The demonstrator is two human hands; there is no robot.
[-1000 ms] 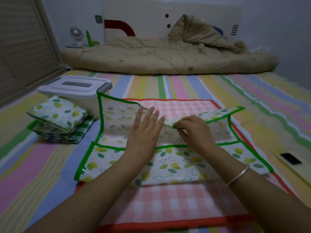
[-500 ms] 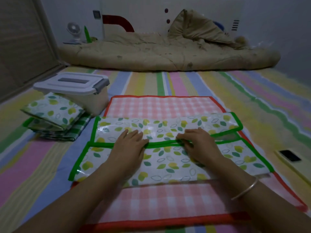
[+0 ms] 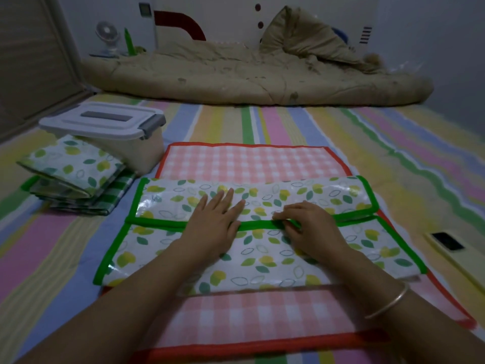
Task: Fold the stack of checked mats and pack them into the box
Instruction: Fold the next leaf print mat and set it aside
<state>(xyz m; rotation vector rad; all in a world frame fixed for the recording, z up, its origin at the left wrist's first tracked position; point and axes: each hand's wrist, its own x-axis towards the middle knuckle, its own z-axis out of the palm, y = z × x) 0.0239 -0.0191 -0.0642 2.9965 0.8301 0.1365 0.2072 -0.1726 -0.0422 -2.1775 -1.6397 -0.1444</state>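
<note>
A leaf-printed mat with a green border (image 3: 301,261) lies in front of me, its far part folded over toward me. It rests on a pink checked mat with a red border (image 3: 246,161). My left hand (image 3: 215,219) presses flat on the fold, fingers spread. My right hand (image 3: 307,224) pinches the green edge of the folded flap at the middle. Two folded mats (image 3: 73,174) are stacked at the left, beside a white plastic box with a closed lid (image 3: 105,124).
Everything lies on a bed with a striped pastel sheet (image 3: 393,143). A rolled beige quilt (image 3: 249,74) runs along the far side. A phone (image 3: 446,241) lies at the right. A small fan (image 3: 106,38) stands at the back left.
The far part of the leaf mat, held up a second ago, has come down onto the near part. My left hand has slid forward and flattened on it.
</note>
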